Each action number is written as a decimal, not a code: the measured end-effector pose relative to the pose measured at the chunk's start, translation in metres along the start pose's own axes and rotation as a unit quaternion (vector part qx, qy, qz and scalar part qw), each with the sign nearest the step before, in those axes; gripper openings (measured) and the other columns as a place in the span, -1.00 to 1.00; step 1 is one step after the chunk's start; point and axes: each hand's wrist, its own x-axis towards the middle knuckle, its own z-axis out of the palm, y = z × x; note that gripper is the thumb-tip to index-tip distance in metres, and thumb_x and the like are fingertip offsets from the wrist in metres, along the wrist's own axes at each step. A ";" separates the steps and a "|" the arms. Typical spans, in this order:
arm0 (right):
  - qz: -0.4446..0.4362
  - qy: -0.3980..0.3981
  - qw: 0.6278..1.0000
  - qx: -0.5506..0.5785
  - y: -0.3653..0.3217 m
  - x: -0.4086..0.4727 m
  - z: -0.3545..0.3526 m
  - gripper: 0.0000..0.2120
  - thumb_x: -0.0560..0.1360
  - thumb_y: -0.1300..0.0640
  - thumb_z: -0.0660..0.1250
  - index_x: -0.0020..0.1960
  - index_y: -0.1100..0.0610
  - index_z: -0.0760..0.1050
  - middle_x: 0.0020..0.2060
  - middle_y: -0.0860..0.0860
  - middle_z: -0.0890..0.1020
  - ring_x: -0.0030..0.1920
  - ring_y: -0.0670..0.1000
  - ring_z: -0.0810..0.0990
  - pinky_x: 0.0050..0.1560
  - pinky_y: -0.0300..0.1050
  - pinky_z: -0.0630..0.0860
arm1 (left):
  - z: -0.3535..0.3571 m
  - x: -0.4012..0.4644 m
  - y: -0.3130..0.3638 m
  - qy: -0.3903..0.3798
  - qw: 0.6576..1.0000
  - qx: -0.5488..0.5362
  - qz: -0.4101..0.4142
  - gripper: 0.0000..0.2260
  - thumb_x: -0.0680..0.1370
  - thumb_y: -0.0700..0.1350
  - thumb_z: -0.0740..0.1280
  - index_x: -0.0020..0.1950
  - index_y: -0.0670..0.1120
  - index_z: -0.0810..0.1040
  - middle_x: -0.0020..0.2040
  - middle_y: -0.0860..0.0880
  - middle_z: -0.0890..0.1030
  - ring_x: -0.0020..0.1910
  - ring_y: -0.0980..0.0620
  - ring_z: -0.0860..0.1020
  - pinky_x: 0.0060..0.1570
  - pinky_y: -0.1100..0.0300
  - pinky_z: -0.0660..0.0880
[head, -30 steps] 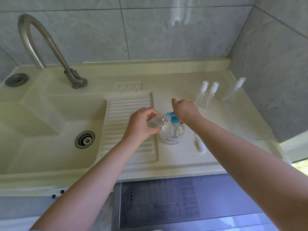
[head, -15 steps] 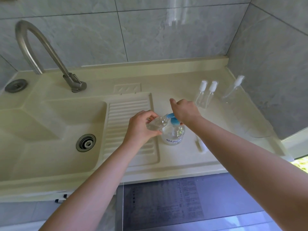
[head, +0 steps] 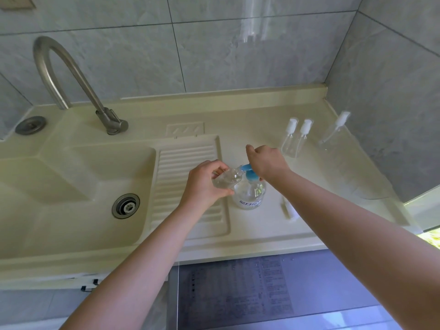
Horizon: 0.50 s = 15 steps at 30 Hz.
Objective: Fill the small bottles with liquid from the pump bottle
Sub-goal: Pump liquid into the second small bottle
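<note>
Filling continues unchanged: a small bottle (head: pixel 227 178) is held tilted at the blue spout by the left hand (head: pixel 204 184); the pump bottle (head: pixel 250 194) is pressed by the closed right hand (head: pixel 266 161).

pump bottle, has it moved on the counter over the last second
No. The pump bottle stands just right of the ribbed drainboard, as before; only the camera shifted. The right hand rests on its blue pump.

Our left hand (head: pixel 204 184) tilts a small clear plastic bottle (head: pixel 226 178) against the blue pump spout (head: pixel 245 167); our right hand (head: pixel 266 160) rests atop it.
</note>
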 end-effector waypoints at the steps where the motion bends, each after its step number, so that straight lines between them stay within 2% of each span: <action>1: 0.002 0.003 1.000 -0.003 -0.001 0.000 0.000 -0.57 0.66 -0.09 -0.06 -0.07 0.18 0.43 -0.10 0.21 0.57 -0.08 0.23 0.55 0.08 0.11 0.56 | 0.000 0.000 0.000 0.000 1.000 0.001 0.002 -0.60 0.18 -0.22 0.63 -0.06 -0.01 0.62 -0.08 0.06 0.62 -0.16 0.17 0.56 -0.16 0.55 0.37; 3: 0.008 0.014 1.000 -0.014 -0.002 0.001 0.002 -0.60 0.66 -0.03 -0.07 -0.19 0.15 0.36 -0.12 0.19 0.53 -0.11 0.22 0.50 0.00 0.07 0.54 | 0.001 0.001 0.000 0.001 1.000 -0.001 0.001 -0.60 0.18 -0.21 0.63 -0.07 0.00 0.62 -0.08 0.06 0.62 -0.16 0.15 0.57 -0.16 0.54 0.37; 4: 0.009 0.024 0.999 -0.020 -0.003 0.002 0.004 -0.61 0.66 0.02 -0.07 -0.26 0.12 0.30 -0.13 0.19 0.51 -0.15 0.21 0.47 -0.10 0.01 0.50 | 0.001 0.001 -0.001 0.001 1.000 0.000 -0.001 -0.60 0.18 -0.21 0.64 -0.07 0.01 0.62 -0.08 0.06 0.62 -0.16 0.13 0.57 -0.17 0.53 0.38; 6: 0.027 0.040 0.998 -0.033 -0.005 0.004 0.007 -0.65 0.64 0.11 -0.06 -0.31 0.10 0.21 -0.20 0.16 0.46 -0.24 0.16 0.37 -0.34 -0.13 0.28 | 0.002 0.001 -0.003 -0.003 1.000 0.005 -0.005 -0.60 0.17 -0.21 0.64 -0.07 0.01 0.62 -0.07 0.05 0.62 -0.15 0.10 0.58 -0.18 0.52 0.38; 7: 0.036 0.042 0.998 -0.037 -0.006 0.005 0.008 -0.67 0.62 0.14 -0.05 -0.32 0.10 0.19 -0.23 0.14 0.43 -0.26 0.15 0.34 -0.40 -0.15 0.15 | 0.002 0.001 -0.004 -0.003 1.000 0.007 -0.004 -0.60 0.17 -0.21 0.64 -0.07 0.00 0.62 -0.07 0.04 0.62 -0.15 0.10 0.58 -0.17 0.52 0.38; 9: 0.041 0.037 0.998 -0.036 -0.004 0.007 0.010 -0.67 0.62 0.13 -0.05 -0.32 0.11 0.21 -0.25 0.14 0.43 -0.32 0.12 0.32 -0.43 -0.14 0.08 | 0.003 0.001 -0.005 -0.005 1.000 0.005 -0.005 -0.60 0.18 -0.21 0.64 -0.06 -0.01 0.62 -0.07 0.04 0.62 -0.14 0.13 0.57 -0.16 0.53 0.37; 12: 0.040 0.019 0.999 0.008 -0.004 0.007 0.003 -0.61 0.61 -0.01 -0.04 -0.25 0.16 0.36 -0.23 0.18 0.56 -0.42 0.11 0.46 -0.40 -0.13 0.27 | 0.004 0.000 -0.004 0.001 1.000 0.000 -0.003 -0.60 0.18 -0.21 0.64 -0.06 -0.03 0.62 -0.07 0.06 0.62 -0.15 0.14 0.56 -0.15 0.52 0.38; 15: 0.053 -0.021 0.995 0.082 -0.005 0.001 -0.009 -0.49 0.62 -0.13 0.00 -0.09 0.22 0.55 -0.24 0.19 0.65 -0.40 0.15 0.62 -0.20 -0.14 0.52 | 0.002 0.000 -0.002 0.006 1.000 -0.005 0.000 -0.60 0.17 -0.21 0.65 -0.06 -0.03 0.62 -0.08 0.05 0.63 -0.17 0.19 0.55 -0.15 0.53 0.38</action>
